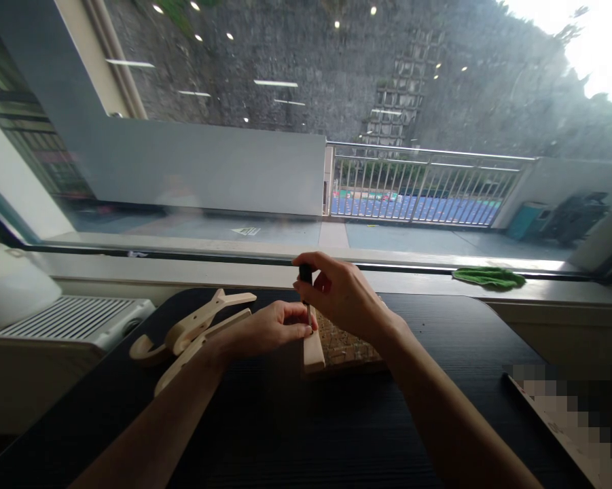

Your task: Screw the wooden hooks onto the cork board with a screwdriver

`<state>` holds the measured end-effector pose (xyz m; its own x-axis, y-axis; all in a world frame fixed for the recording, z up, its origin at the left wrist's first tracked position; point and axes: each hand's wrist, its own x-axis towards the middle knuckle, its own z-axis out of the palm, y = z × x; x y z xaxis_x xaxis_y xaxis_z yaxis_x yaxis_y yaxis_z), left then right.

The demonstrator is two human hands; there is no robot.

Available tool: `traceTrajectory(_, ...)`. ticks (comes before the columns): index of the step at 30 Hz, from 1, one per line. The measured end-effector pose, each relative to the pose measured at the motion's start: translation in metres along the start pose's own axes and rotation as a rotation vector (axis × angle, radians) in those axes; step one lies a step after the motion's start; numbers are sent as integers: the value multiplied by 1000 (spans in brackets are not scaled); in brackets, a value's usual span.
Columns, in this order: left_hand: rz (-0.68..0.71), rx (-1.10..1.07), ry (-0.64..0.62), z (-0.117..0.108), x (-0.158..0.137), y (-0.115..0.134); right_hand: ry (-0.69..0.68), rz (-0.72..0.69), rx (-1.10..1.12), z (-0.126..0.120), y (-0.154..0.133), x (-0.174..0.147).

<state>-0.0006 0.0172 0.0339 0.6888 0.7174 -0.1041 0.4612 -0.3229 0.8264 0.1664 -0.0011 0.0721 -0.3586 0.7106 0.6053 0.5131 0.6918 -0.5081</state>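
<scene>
My right hand [339, 288] grips the black handle of a screwdriver [306, 274], which stands upright with its thin metal shaft pointing down. The tip meets a pale wooden strip [314, 354]. My left hand [280, 324] is closed in a pinch low by the shaft, over the strip; whether its fingers hold a screw or the shaft itself is hidden. The strip lies along the left edge of a brown, patterned flat panel [344, 343] on the dark table [275, 428]. My right forearm covers part of that panel.
Curved wooden pieces [196, 322] lie left of my left hand, partly behind that forearm. At the right edge is a pale, ruler-like strip [550, 421]. A green cloth [489, 277] rests on the windowsill [397, 282]. A white slatted unit [76, 316] stands beyond the table's left side.
</scene>
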Motion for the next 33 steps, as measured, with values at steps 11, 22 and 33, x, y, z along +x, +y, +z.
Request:
traceTrajectory(11,28,3,26,0,2,-2,-4,-12,5,-7,2,1)
traceTrajectory(22,23,30,20,0,0,1,82,102,11,-1,7,2)
traceTrajectory(33,30,-10,11,0,0,1,-6,-30,47,-9,3,0)
